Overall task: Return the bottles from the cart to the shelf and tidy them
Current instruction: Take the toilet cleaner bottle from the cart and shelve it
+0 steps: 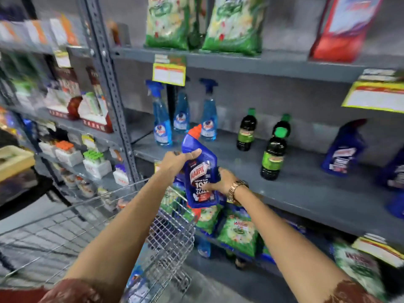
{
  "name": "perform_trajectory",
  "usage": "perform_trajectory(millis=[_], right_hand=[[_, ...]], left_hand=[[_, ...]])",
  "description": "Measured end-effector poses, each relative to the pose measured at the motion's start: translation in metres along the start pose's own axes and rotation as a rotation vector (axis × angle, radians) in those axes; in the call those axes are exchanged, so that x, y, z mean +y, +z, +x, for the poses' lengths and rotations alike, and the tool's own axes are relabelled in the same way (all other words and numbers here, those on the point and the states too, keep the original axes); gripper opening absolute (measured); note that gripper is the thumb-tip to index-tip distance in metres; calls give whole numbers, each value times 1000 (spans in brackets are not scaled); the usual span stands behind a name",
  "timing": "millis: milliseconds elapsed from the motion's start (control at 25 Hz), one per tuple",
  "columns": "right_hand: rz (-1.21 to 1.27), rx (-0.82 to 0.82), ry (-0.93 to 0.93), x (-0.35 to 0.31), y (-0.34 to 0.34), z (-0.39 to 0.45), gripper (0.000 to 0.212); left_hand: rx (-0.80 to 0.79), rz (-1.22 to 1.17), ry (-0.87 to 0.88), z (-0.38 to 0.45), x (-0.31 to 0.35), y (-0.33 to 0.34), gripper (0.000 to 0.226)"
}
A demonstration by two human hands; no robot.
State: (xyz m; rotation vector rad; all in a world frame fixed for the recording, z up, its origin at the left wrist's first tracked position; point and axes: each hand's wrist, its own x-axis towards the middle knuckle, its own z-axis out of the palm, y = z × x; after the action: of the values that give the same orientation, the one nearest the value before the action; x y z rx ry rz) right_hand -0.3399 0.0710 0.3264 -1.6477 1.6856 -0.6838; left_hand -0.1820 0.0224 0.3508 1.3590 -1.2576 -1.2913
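A blue toilet-cleaner bottle point(200, 171) with a red angled cap hangs in the air in front of the grey shelf point(306, 193), above the wire cart point(170, 237). My left hand point(178, 161) grips its upper left side. My right hand point(223, 179), with a gold watch at the wrist, holds its right side. On the shelf stand three blue spray bottles point(161, 121), three dark bottles with green caps point(273, 156) and more blue cleaner bottles point(345, 149) at the right. A blue bottle point(135, 281) lies in the cart.
Green detergent bags point(238, 235) fill the shelf below; more bags and a red box sit on the shelf above. Yellow price tags point(169, 73) hang from the shelf edges. A grey upright post point(109, 84) separates a left bay of small boxed goods.
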Motion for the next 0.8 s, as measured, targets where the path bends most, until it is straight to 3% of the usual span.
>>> perform_trajectory(millis=[400,800], right_hand=[[102,337,192,99,-122,-54,59],[162,622,408,203,-196,-69,63]], left_hand=[[-295,55,146,-3,35,180,40],[-532,345,360,15,32,333,37]])
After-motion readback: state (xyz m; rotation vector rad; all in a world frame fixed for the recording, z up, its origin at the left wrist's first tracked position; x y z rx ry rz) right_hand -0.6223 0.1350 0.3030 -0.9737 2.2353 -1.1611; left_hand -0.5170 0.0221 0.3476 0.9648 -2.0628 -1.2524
